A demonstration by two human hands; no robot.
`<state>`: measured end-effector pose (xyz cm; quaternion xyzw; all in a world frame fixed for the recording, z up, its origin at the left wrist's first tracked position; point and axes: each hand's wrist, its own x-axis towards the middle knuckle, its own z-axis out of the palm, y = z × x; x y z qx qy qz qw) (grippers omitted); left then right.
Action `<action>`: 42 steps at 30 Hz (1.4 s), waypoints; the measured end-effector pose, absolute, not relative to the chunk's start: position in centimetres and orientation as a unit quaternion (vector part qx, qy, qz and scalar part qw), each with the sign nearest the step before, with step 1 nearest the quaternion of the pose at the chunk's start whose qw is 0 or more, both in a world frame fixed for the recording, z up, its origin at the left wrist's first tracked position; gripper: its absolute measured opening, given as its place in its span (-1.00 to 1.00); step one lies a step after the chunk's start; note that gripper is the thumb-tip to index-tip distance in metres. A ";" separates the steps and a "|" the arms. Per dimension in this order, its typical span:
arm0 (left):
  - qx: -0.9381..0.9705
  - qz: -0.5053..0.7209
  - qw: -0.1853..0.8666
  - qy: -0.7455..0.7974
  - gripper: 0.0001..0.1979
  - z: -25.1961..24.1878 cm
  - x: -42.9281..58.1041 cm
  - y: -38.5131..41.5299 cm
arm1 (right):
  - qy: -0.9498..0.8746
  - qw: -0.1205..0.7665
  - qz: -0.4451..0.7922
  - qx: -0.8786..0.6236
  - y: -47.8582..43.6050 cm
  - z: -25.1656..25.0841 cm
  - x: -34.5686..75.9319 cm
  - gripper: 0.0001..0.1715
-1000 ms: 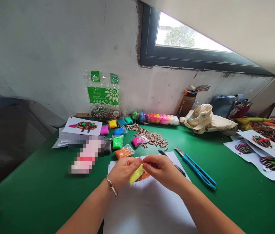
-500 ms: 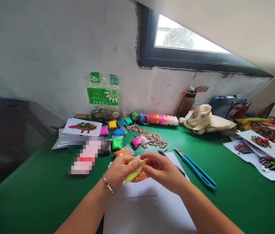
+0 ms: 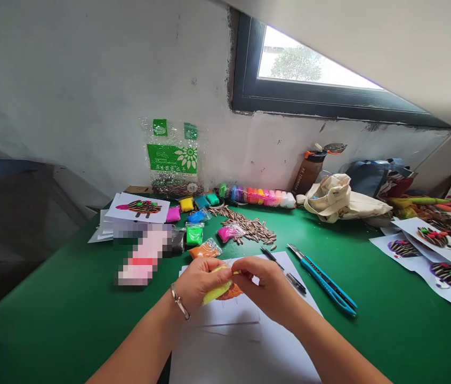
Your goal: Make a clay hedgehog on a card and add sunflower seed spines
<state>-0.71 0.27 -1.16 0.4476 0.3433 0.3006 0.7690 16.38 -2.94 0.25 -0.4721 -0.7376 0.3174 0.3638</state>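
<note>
My left hand (image 3: 199, 281) and my right hand (image 3: 263, 282) meet over white paper sheets (image 3: 245, 341) on the green table (image 3: 49, 314). Both pinch a small packet of yellow clay (image 3: 218, 289); the left cradles it, the right's fingertips grip its top edge. Under the packet, an orange clay shape (image 3: 232, 292) lies on the paper. A bracelet sits on my left wrist.
Small clay packets (image 3: 194, 233) in several colours and loose sunflower seeds (image 3: 249, 226) lie behind the paper. A blue utility knife (image 3: 323, 278) and a pen (image 3: 285, 269) lie right of my hands. A seed bag (image 3: 173, 160), a clay row (image 3: 257, 196), a bottle (image 3: 309, 169) and a cloth bag (image 3: 339, 198) line the wall. Finished pictures (image 3: 437, 250) lie at right.
My hands have shifted the yellow packet slightly; the right fingers have moved up onto its top edge and the packet sits deeper in my left hand.
</note>
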 end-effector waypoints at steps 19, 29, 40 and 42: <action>0.470 0.328 0.720 0.392 -0.55 -1.1 -0.4 0.3 | -0.553 0.414 0.586 -0.424 -2.2 -0.7 16.7 -0.83; 0.499 0.306 0.704 0.402 -0.52 -1.4 -0.5 0.3 | -0.576 0.392 0.570 -0.436 -2.2 -0.9 17.1 -0.81; 0.501 0.304 0.718 0.376 -0.51 -1.6 -0.2 0.2 | -0.618 0.375 0.476 -0.501 -2.6 -0.6 16.5 -0.92; 0.505 0.299 0.718 0.374 -0.52 -1.6 -0.2 0.1 | -0.638 0.359 0.436 -0.524 -2.6 -0.8 16.3 -0.92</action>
